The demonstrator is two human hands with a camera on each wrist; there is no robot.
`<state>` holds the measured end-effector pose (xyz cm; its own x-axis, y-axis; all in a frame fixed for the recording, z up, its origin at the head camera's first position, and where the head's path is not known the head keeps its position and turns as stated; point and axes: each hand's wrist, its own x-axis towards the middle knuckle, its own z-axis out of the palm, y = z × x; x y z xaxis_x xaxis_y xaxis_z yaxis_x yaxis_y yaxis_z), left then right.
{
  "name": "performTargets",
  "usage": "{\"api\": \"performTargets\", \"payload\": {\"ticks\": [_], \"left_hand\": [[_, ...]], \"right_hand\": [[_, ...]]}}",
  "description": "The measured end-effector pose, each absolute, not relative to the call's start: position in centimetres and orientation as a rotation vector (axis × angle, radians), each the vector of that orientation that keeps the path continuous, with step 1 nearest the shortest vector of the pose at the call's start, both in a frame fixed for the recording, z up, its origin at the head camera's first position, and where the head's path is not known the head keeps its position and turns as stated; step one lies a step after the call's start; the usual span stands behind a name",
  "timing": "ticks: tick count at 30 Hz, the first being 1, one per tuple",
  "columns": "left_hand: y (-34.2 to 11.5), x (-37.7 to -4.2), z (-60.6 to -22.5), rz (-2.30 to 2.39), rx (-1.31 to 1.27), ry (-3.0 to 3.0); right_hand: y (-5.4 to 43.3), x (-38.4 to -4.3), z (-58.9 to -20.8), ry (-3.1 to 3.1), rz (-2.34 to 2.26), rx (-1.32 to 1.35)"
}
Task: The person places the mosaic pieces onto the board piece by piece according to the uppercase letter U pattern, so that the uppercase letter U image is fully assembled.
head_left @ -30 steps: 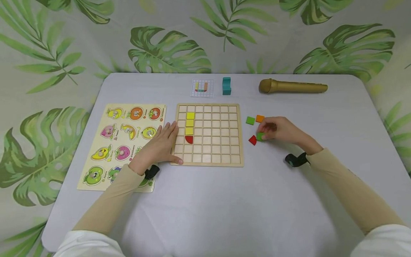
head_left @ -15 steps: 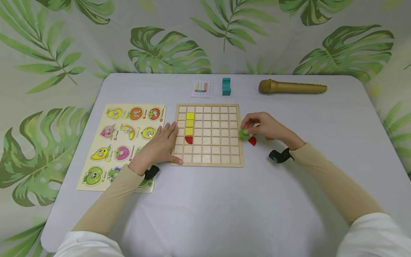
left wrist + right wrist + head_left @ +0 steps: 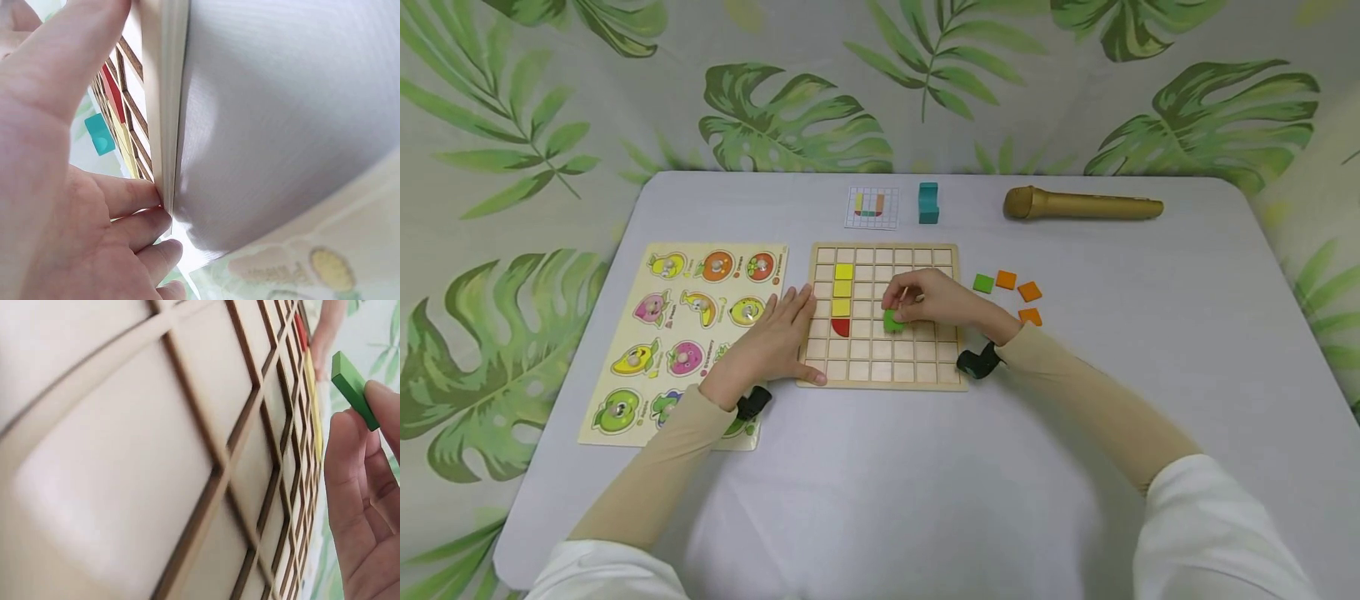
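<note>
My right hand point(image 3: 928, 298) pinches a green square tile point(image 3: 892, 321) between thumb and finger above the middle of the wooden grid board point(image 3: 887, 386). In the right wrist view the green tile point(image 3: 354, 389) is held tilted, apart from the grid. My left hand point(image 3: 775, 337) rests along the board's left edge, fingers spread; in the left wrist view its fingertips touch the board's side point(image 3: 164, 94). Three yellow square tiles point(image 3: 842, 288) stand in a column on the board, with a red quarter-round tile point(image 3: 841, 327) just below them.
Right of the board lie another green tile point(image 3: 982, 283) and three orange tiles point(image 3: 1030, 291). Behind the board are a pattern card point(image 3: 872, 207), a teal block point(image 3: 928, 203) and a gold microphone point(image 3: 1084, 203). A fruit puzzle board point(image 3: 681, 342) lies at left, partly under the left arm.
My right hand has carried the green tile leftward from the loose tiles to above the board. The loose red tile is now hidden by the right arm. My left hand stays put.
</note>
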<state>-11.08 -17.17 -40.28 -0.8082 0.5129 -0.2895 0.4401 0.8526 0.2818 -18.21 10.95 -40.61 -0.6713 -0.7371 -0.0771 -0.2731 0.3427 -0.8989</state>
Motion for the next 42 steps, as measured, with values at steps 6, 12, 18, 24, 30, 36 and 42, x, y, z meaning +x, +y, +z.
{"api": "performTargets", "payload": {"ticks": [6, 12, 18, 24, 30, 36, 42], "left_hand": [[-17.3, -11.1, -40.4, 0.282, 0.706, 2.671], [-17.4, -11.1, -40.6, 0.274, 0.709, 2.67], [-17.4, -11.0, -40.5, 0.272, 0.729, 2.688], [-17.4, -11.0, -40.5, 0.282, 0.729, 2.692], [-17.3, -11.0, -40.5, 0.295, 0.722, 2.687], [-17.3, -11.1, -40.6, 0.292, 0.717, 2.681], [-17.3, -11.2, -40.7, 0.285, 0.726, 2.681]], "right_hand": [[7.7, -17.9, -40.9, 2.163, -1.228, -0.915], [6.0, -17.7, -41.4, 2.296, -1.08, -0.964], [5.3, -17.3, -41.1, 2.388, -0.955, -1.019], [5.5, -17.0, -40.9, 2.372, -0.983, -1.026], [7.3, -17.6, -41.1, 2.269, -1.134, -0.882], [10.9, -18.8, -41.0, 2.236, -1.234, -0.824], [15.3, -19.8, -40.9, 2.214, -1.348, -0.676]]}}
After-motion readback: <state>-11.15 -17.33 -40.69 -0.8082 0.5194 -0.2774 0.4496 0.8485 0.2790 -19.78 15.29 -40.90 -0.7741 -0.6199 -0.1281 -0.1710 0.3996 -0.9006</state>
